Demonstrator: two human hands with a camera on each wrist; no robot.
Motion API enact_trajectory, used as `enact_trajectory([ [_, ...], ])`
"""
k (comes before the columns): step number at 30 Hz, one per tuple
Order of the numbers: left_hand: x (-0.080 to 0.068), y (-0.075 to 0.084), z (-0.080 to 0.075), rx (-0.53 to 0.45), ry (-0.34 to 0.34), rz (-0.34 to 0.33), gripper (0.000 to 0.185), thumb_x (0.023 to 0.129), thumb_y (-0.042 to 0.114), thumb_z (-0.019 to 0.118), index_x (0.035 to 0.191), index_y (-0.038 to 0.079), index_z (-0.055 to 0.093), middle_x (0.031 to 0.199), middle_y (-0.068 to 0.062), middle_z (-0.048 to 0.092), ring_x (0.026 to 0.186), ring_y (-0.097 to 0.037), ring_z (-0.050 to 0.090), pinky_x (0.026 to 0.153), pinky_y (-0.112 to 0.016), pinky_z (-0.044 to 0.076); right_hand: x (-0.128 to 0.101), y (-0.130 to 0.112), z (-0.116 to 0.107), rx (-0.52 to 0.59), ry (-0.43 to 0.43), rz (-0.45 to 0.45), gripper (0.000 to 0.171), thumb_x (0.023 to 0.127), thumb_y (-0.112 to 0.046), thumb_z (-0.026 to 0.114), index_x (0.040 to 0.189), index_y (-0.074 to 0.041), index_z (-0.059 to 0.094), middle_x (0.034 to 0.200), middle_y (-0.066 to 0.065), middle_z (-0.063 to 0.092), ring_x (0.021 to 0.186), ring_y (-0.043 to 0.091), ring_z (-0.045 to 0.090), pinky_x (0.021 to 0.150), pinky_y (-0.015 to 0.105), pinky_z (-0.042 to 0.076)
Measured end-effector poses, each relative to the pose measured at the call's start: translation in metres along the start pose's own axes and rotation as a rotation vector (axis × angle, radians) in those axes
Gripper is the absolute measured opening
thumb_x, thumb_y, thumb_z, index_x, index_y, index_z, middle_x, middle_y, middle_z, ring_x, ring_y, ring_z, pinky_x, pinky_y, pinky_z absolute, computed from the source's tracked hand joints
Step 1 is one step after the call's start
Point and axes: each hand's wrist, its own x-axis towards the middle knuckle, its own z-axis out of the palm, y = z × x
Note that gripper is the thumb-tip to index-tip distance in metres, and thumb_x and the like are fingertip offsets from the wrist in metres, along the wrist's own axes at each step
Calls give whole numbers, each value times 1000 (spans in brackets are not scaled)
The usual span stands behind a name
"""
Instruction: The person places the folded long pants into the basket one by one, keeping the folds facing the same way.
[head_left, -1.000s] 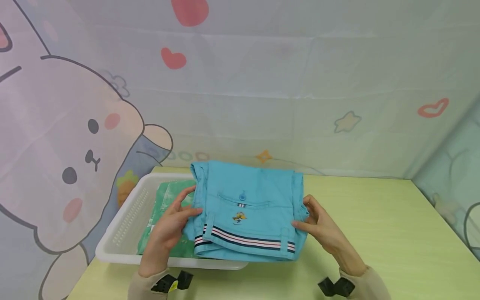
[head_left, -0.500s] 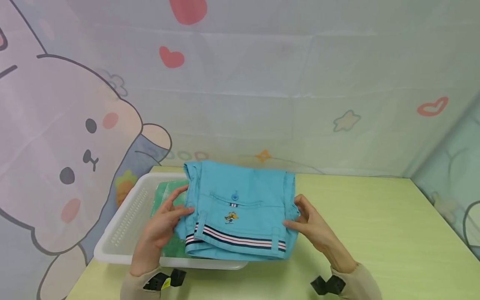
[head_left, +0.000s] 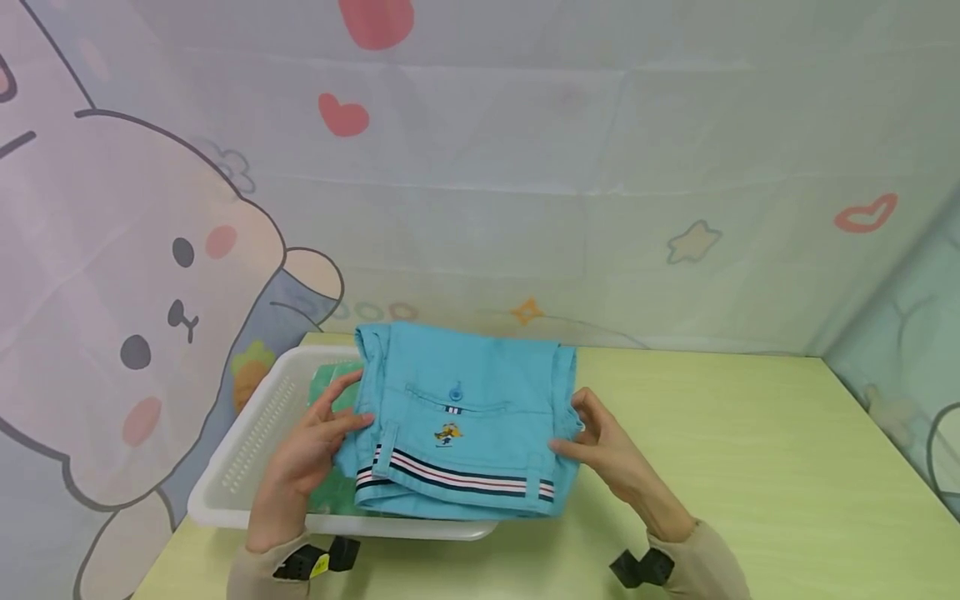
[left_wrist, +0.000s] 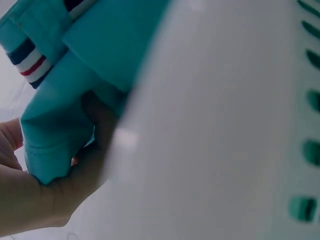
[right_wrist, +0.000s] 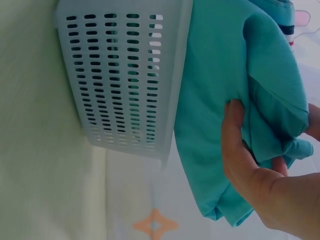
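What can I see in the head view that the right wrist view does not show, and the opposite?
Only the head view shows the left hand gripping the shorts' left edge, the striped waistband, the button, the green garment in the basket and the cartoon backdrop.

Only the right wrist view shows the basket's slotted side wall from outside and the fingers curled under the cloth.

Both show the folded blue shorts, the white basket, the green table and the right hand holding the shorts.
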Motion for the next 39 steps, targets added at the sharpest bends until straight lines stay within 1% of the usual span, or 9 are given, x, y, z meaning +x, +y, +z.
enact_trajectory([
  [5,-3,-1,-2,-6,5,17,52,91,4,45,133,27,24,100,8,64,87,-8,63,73,-23,51,2,1,3,-5,5,4,38,79,-1,62,99,-6,30,106,6,35,85,13,56,74,23,46],
  [10,-5,1,-2,10,37,4,52,91,5,45,134,26,23,98,9,64,86,-7,63,73,-23,51,4,1,6,-3,2,2,38,79,-1,63,99,-6,31,106,6,36,86,13,57,74,24,47],
  [16,-10,2,-6,27,62,-10,52,91,6,46,133,28,24,98,10,64,87,-7,62,74,-23,51,8,2,12,-4,3,10,41,79,-2,64,102,-3,30,108,7,36,88,16,56,76,24,47],
  [21,-15,2,-12,23,63,-7,51,91,7,46,132,29,24,101,12,62,89,-5,62,75,-23,51,12,1,18,2,-4,19,41,78,-3,65,101,-6,31,108,6,35,87,17,55,76,24,47],
  [25,-19,2,-16,27,69,-8,52,92,9,46,134,28,22,103,13,61,93,-3,59,77,-21,50,14,0,21,7,-18,11,42,78,-4,65,101,-4,30,108,6,34,88,18,54,76,24,46],
  [29,-21,1,-19,18,49,7,52,93,8,44,135,28,21,105,13,61,95,-3,59,78,-21,49,15,-1,24,5,-22,6,42,78,-4,65,102,-3,29,108,6,34,89,21,53,77,24,46],
  [35,-23,1,-25,15,42,23,51,93,7,44,134,29,23,105,12,61,95,-2,59,77,-21,50,20,-1,27,6,-22,21,41,79,-3,64,101,-7,29,104,5,30,89,25,52,75,26,46],
  [39,-24,1,-29,22,41,35,51,93,5,42,134,28,22,105,12,62,95,-2,59,77,-21,50,23,0,31,9,-30,20,43,79,-2,64,103,-2,28,103,6,30,89,25,52,75,26,46],
])
